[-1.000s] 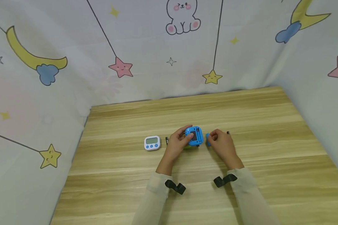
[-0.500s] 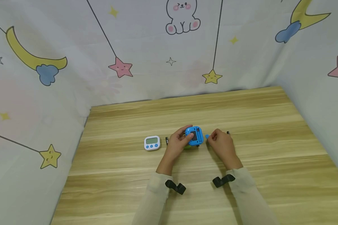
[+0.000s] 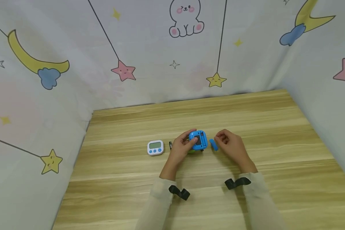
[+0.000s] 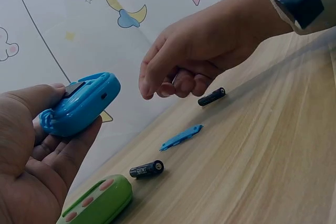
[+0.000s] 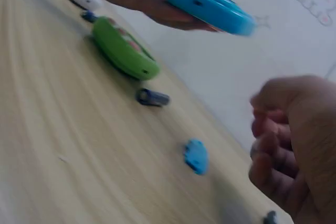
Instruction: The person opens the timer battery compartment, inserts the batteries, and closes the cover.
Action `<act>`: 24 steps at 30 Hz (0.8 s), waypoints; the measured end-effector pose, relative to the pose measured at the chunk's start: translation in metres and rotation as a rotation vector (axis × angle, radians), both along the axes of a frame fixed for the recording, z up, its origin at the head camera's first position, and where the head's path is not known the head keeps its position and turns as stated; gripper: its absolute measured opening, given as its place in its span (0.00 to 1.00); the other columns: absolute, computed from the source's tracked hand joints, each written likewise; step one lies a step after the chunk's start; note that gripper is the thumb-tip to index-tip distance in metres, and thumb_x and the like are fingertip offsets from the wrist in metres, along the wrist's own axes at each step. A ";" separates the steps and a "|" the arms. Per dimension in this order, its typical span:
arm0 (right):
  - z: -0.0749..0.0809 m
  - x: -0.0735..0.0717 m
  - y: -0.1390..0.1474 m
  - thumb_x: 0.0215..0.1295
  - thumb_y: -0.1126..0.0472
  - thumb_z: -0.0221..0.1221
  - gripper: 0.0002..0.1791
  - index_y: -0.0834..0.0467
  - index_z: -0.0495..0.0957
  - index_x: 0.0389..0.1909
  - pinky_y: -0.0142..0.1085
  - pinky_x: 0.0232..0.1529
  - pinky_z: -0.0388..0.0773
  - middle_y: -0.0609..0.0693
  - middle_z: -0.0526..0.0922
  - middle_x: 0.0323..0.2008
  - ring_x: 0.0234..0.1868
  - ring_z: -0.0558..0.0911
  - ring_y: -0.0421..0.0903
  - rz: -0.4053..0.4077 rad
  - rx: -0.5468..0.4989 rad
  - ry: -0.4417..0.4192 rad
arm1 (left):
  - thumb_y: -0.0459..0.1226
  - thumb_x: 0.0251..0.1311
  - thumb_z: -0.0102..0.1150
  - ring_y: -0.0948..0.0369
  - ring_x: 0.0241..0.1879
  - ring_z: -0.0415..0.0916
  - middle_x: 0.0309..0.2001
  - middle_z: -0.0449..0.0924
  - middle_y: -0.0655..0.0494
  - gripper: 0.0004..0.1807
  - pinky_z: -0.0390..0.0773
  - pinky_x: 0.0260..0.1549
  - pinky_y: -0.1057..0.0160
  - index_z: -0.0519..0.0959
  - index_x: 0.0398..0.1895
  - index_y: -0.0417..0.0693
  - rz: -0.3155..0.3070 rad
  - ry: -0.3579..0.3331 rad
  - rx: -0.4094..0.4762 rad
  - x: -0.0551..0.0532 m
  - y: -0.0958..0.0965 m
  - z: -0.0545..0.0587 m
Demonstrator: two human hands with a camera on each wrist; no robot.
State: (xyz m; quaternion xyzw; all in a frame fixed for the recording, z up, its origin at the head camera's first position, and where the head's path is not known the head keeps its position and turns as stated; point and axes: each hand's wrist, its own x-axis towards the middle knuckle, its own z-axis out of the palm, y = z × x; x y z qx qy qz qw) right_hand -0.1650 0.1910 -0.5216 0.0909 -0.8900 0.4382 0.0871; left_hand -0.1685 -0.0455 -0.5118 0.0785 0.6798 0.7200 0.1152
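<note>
Our left grip (image 3: 180,145) is pinching the blue timer (image 3: 202,143) above the table (image 3: 126,198), between its side edges; our right grip (image 3: 231,145) is hanging loosely curled, holding nothing. The cover (image 3: 214,144) is lying off, batteries (image 4: 147,169) loose; refitting is seemingly remaining. Battery lettering is staying unreadable.

Blue device (image 3: 202,140): rounded-square case, recessed back with dark panel facing up, held above tabletop (image 3: 261,127) in left hand (image 3: 181,145). Blue strip (image 3: 214,144): slender, small tabs along edge, loose on tabletop to right of blue device, apart from it.
</note>
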 end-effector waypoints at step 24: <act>-0.007 0.000 0.081 0.61 0.67 0.59 0.29 0.61 0.70 0.65 0.64 0.60 0.59 0.63 0.66 0.63 0.64 0.61 0.66 0.181 0.205 -0.132 | 0.39 0.68 0.59 0.55 0.54 0.78 0.62 0.73 0.46 0.26 0.80 0.46 0.64 0.70 0.68 0.44 -0.023 0.018 -0.010 0.003 -0.001 0.008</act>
